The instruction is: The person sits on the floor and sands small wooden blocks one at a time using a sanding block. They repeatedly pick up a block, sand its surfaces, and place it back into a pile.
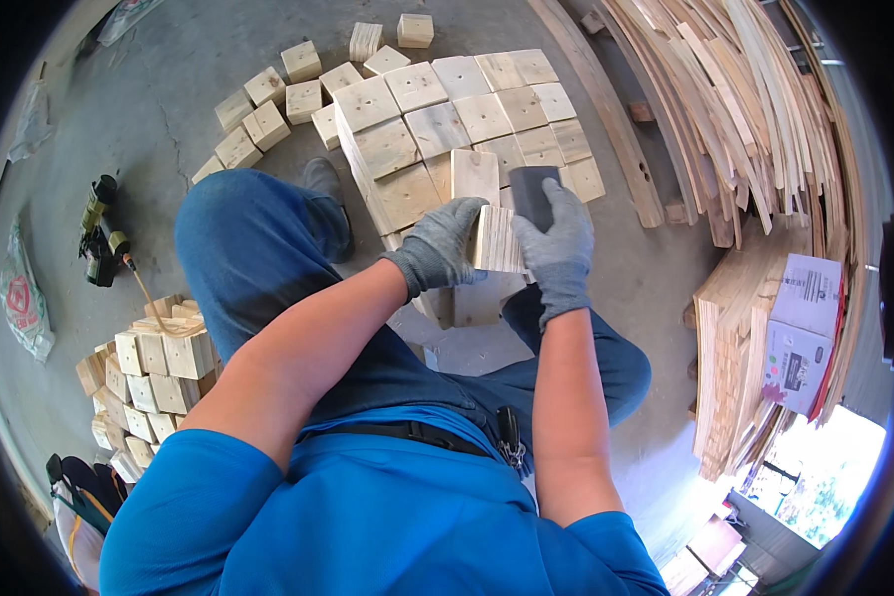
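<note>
- The block (500,240) is held above the near edge of the stack, between the hands; its striped face is turned up to the camera, and the stripes run away from the person.
- That face is a little longer front to back than across; the block's depth is hidden.
- The left hand (442,243), gloved in grey, has its grip closed on the block's left side.
- The right hand (561,248), also gloved, has its grip around a dark pad (533,194), whose long axis points away from the person; whether its thumb touches the block I cannot tell.
- A pale block (475,175) is just beyond the held one, its long side also running away.
- Beneath is the stack (432,129) of blocks in rows, on a grey floor (194,74).
- Loose blocks (266,124) curve around its far left.
- Further left are a tool (99,233) with a hose (149,295) and a second stack (154,372).
- Along the right are long planks (705,94), and a box (803,328) nearer the person.
</note>
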{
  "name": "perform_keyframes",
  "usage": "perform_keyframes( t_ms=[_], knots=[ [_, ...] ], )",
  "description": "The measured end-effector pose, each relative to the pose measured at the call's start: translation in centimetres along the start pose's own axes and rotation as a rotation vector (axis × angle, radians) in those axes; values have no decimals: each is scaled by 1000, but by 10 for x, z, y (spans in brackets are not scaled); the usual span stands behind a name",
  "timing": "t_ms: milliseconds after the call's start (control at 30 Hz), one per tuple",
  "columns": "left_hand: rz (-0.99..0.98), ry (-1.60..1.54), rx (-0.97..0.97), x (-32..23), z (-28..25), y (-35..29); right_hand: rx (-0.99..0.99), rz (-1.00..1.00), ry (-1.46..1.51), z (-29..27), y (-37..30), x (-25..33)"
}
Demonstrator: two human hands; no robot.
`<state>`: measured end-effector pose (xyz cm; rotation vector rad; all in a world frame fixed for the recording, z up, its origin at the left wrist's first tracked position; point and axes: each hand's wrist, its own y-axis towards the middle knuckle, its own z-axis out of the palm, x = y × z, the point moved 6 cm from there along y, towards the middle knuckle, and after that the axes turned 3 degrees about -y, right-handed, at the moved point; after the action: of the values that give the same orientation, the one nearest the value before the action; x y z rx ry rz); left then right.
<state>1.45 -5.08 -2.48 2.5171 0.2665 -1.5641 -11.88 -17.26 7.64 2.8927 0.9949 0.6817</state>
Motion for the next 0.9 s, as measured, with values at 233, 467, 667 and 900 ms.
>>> perform_keyframes(
  t_ms=[233,467,667,900],
  knots=[
    [-65,40,61,-2,2,2,-3,185,129,-41,-25,-70],
    [-90,3,47,-2,-1,-1,-39,310,421,-83,-42,-86],
    [-82,38,89,-11,-6,-3,-84,458,651,-58,-76,-106],
    [12,106,87,-23,-11,1,-72,333,402,-60,-63,-100]
  ],
)
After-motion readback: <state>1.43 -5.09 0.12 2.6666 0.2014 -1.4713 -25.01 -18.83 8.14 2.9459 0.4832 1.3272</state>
